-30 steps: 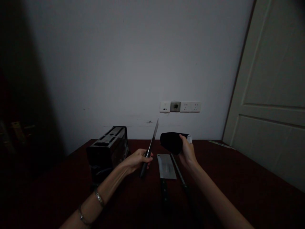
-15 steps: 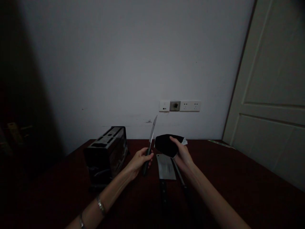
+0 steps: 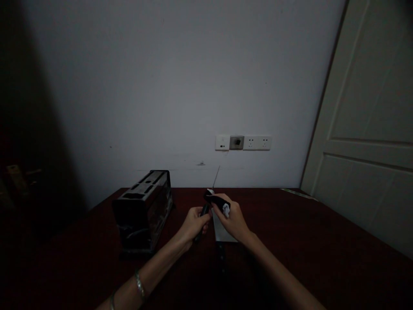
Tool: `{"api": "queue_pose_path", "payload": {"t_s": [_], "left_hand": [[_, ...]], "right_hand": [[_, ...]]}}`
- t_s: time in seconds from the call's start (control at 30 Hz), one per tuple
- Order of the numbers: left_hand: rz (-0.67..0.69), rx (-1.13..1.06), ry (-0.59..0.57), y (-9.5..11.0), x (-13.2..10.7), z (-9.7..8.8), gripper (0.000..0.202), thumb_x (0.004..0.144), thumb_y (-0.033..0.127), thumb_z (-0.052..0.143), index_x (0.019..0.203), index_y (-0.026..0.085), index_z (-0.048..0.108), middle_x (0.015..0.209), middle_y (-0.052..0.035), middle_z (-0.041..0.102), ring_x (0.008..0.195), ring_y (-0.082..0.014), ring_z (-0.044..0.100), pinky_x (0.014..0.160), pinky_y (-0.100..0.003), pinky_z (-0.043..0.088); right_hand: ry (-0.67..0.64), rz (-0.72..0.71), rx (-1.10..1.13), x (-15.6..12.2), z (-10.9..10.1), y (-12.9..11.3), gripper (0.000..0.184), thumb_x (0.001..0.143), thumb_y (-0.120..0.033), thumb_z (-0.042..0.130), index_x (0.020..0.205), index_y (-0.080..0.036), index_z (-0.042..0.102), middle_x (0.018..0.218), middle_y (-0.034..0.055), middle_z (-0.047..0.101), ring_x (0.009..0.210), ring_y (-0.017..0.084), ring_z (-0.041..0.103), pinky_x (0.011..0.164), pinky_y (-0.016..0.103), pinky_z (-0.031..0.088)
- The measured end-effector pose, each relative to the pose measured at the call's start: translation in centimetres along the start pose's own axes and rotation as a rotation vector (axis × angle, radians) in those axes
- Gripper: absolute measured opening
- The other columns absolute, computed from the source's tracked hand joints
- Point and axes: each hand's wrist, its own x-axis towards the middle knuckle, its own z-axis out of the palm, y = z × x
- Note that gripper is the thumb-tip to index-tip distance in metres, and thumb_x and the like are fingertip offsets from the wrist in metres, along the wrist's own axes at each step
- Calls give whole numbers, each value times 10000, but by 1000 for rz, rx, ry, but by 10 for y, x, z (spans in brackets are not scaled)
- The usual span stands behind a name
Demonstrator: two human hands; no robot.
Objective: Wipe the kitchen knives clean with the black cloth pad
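My left hand is closed round the dark handle of a slim knife, whose blade points up and away toward the wall. My right hand grips a black cloth with a bit of white showing, pressed against the lower part of the blade just above the handle. Under both hands a cleaver lies flat on the dark red table, its black handle toward me.
A black knife block with slots on top stands on the table to the left of my hands. Behind the table is a pale wall with a row of sockets. A white door stands at the right.
My right hand brought the black cloth left and down onto the knife blade. The knife turned edge-on, and both hands came closer together.
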Motion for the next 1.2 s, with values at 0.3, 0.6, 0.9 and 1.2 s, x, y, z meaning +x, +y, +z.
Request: {"api": "queue_pose_path", "payload": {"t_s": [0.3,0.6,0.9,1.2], "left_hand": [[45,30,90,9,-3,0,128,611,208,565,666,151,465,421,94,346,330,-31,295,325,-154,227],[-75,-144,31,14,-9,4,165,583,164,551,732,152,482,455,92,351,335,-16,264,322,-141,181],[-48,-343,-59,21,-15,2,181,577,167,495,754,171,462,427,88,356,313,-33,259,294,-145,222],[-7,-330,-65,13,-14,5,130,556,169,454,661,190,380,417,82,372,284,-40,260,264,-158,244]], "right_hand": [[-38,63,115,-2,-1,-5,205,693,-209,584,882,-188,661,818,36,650,727,167,588,693,239,449],[117,197,112,-2,4,12,138,691,-284,595,725,-152,621,612,-2,610,534,122,529,533,209,429],[419,419,291,8,1,-2,219,660,-352,628,679,-138,586,623,9,620,564,128,550,539,217,444],[-30,158,212,1,7,-17,303,686,-248,617,983,-187,615,924,56,660,828,183,610,770,302,459]]}}
